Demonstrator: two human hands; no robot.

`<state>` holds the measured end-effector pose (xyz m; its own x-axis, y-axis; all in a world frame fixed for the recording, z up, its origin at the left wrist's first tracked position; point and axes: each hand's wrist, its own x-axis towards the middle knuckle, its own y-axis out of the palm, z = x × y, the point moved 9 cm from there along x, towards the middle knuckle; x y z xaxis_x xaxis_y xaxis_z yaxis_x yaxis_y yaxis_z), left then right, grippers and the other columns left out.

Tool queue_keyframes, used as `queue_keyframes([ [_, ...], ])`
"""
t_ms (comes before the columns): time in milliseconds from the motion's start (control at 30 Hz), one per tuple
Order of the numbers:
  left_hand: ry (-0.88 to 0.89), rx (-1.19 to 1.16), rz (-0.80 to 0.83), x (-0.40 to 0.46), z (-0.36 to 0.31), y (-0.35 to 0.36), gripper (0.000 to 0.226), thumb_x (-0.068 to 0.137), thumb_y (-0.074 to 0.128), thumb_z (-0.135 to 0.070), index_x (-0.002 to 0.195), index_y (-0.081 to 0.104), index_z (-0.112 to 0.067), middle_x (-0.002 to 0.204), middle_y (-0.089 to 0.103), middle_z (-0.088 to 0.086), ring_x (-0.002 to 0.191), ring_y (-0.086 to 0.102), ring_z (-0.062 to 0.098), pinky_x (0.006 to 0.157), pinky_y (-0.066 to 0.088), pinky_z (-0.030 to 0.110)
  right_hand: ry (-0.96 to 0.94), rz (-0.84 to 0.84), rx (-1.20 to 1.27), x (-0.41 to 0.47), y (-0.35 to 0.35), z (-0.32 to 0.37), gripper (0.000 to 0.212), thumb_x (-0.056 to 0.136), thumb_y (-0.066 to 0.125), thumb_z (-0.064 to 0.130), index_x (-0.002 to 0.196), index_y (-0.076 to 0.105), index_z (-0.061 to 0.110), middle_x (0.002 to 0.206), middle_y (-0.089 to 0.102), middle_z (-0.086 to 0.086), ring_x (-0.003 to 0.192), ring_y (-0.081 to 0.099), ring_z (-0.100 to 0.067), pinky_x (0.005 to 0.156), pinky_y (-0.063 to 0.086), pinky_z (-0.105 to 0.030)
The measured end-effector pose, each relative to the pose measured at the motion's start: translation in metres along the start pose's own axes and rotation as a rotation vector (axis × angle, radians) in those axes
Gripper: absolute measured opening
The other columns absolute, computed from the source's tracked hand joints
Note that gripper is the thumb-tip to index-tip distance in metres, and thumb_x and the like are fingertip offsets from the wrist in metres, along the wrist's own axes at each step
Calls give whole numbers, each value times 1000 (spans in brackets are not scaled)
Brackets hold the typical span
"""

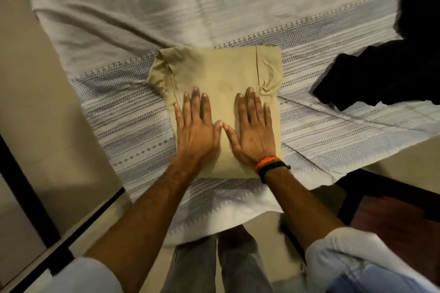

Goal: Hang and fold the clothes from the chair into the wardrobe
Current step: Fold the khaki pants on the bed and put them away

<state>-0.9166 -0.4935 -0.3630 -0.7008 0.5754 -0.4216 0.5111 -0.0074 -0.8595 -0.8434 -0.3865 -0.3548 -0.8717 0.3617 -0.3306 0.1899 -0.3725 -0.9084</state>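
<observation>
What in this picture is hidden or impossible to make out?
- Head view: dark clothing is cut off by the right edge and too dark to identify.
- Part of the folded tan garment lies under the left hand and right hand.
- Neither chair nor wardrobe can be identified.
- The bedsheet pattern is blurred at the top.

Tan garment (221,74) folded square, flat on bedsheet (333,131).

A white bedsheet (214,7) with grey woven bands covers the bed, creased and dimly lit. Beige floor tiles (47,114) run along the left, where a dark frame (28,195) cuts diagonally across.
</observation>
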Motion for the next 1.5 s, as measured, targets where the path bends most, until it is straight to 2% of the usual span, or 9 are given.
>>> queue_keyframes([
  [300,51,-12,-107,-62,3,40,71,100,30,-49,153,24,-2,162,14,20,151,9,35,122,11,52,72,36,-33,-75,51,-27,80,99,24,59,158,2,9,165,-5,-14,153,-6,-24,123,5,-51],
  [667,56,-15,-77,-51,6,45,73,99,30,-50,153,23,-1,162,12,22,150,8,37,121,12,55,81,108,-11,-65,52,-22,81,99,19,58,157,-3,6,164,-13,-16,152,-12,-27,123,1,-50],
  [833,49,-235,-113,-53,15,5,55,95,52,-37,138,49,-2,151,38,17,140,33,33,117,28,49,97,93,237,-57,15,-26,74,88,45,51,146,40,4,158,26,-17,143,29,-33,118,26,-45],
  [1000,-312,-430,-240,-53,48,-32,48,92,66,-28,134,52,-9,140,45,12,130,41,26,107,35,33,353,-115,547,-45,-28,-55,47,87,68,31,127,57,12,125,55,-8,112,54,-22,95,46,-33],
  [1100,-552,-658,-223,-48,67,-30,63,84,76,-31,133,47,-6,130,51,12,118,53,24,90,49,25,515,-145,576,-34,-31,-71,63,82,75,37,132,48,8,129,46,-10,121,47,-25,103,44,-38],
  [1167,-659,-843,-180,-43,70,-22,55,80,81,-27,121,52,-4,110,62,6,97,63,17,64,42,10,609,-72,627,-29,-23,-78,80,79,77,43,138,40,5,137,41,-12,127,43,-27,109,40,-39],
  [1233,-744,-978,-179,-39,72,-15,57,77,84,-27,118,51,-6,99,61,-1,81,59,8,58,38,9,672,-32,686,-24,-16,-83,88,76,79,46,141,37,4,141,41,-13,129,43,-29,111,39,-40],
  [1400,-828,-1045,-58,-31,85,8,74,60,92,-38,117,58,-7,111,65,-2,104,60,19,89,47,27,834,22,794,-21,-6,-91,89,71,80,54,140,45,9,135,56,-8,124,53,-28,105,44,-36],
  [1500,-826,-1235,195,-30,77,29,114,42,97,-46,135,47,-4,134,57,1,123,53,27,105,43,53,849,75,1068,-15,3,-87,84,62,87,53,130,59,14,120,68,1,110,64,-21,103,49,-37],
])
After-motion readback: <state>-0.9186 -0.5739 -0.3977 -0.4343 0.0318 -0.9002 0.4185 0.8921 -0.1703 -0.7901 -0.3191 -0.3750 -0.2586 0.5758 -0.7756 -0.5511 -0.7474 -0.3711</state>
